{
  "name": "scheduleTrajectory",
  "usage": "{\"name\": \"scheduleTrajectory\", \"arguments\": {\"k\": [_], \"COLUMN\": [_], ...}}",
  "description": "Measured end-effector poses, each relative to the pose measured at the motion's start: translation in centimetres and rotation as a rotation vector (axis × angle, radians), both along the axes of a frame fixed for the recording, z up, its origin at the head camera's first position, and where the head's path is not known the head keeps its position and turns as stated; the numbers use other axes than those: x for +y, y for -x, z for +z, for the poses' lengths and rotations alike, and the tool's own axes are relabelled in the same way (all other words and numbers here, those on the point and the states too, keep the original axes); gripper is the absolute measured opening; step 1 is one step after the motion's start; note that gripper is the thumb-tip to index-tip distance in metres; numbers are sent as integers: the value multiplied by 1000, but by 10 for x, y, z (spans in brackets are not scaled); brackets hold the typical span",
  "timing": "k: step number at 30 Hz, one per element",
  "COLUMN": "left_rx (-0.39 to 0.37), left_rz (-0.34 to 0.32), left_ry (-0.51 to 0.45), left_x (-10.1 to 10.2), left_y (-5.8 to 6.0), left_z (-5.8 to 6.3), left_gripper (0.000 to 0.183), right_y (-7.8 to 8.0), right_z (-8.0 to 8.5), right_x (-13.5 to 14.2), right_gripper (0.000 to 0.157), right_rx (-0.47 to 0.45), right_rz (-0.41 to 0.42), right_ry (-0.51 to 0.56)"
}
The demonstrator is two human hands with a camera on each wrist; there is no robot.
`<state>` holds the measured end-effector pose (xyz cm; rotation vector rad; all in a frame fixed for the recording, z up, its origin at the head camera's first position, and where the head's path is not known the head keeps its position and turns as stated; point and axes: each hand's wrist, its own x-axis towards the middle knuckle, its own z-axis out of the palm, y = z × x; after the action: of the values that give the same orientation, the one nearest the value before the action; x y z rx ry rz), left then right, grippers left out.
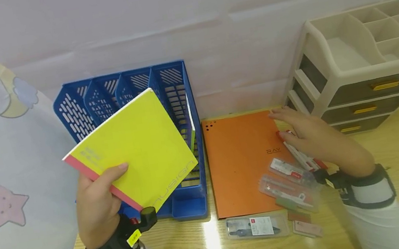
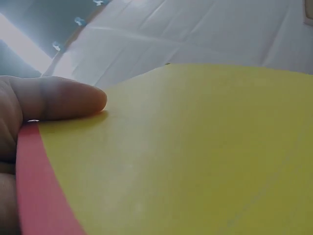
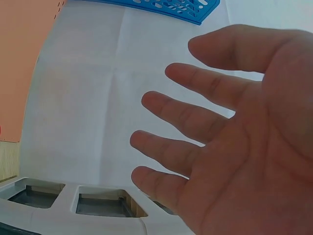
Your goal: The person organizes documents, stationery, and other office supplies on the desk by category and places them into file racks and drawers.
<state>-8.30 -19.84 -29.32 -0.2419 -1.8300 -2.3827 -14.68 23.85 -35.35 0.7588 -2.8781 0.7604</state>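
A yellow notebook (image 1: 136, 148) with a pink spine is tilted in front of the blue file rack (image 1: 193, 205). My left hand (image 1: 97, 199) grips it by the spine edge, thumb on the cover and the other fingers behind. In the left wrist view the thumb (image 2: 63, 98) presses on the yellow cover (image 2: 186, 147). My right hand (image 1: 314, 138) hovers over the right edge of an orange folder (image 1: 242, 166), holding nothing. Its fingers are spread and nearly straight in the right wrist view, with the palm (image 3: 234, 152) showing.
Clear plastic cases (image 1: 290, 191) and erasers (image 1: 305, 228) lie on and below the folder's lower right. Another case (image 1: 257, 226) holds a compass. A white drawer organizer (image 1: 373, 73) stands at the back right. One thin booklet (image 1: 190, 121) stands in the rack's right slot.
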Motion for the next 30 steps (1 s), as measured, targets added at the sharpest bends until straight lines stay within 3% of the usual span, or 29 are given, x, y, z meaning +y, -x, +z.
{"name": "scheduleTrajectory", "arguments": {"k": [4, 7, 14, 17, 21, 30], "left_rx": [65, 68, -101, -104, -34, 27], "left_rz": [-24, -14, 131, 168, 147, 84], "left_ry": [41, 121, 411, 489, 501, 542], "left_x": [0, 4, 25, 34, 44, 66], "left_y": [0, 0, 5, 12, 25, 52], "left_z": [2, 5, 9, 6, -4, -27], "left_gripper": [34, 32, 32, 32, 33, 35], "right_y": [-1, -1, 0, 0, 1, -2], "right_z": [1, 1, 0, 0, 0, -1], "right_x": [0, 0, -1, -2, -2, -4], "right_gripper": [54, 54, 53, 51, 51, 52], "right_rx": [-4, -10, 31, 35, 8, 30], "right_rz": [-11, -14, 2, 9, 16, 35], "right_ry": [-6, -6, -2, 8, 17, 30]}}
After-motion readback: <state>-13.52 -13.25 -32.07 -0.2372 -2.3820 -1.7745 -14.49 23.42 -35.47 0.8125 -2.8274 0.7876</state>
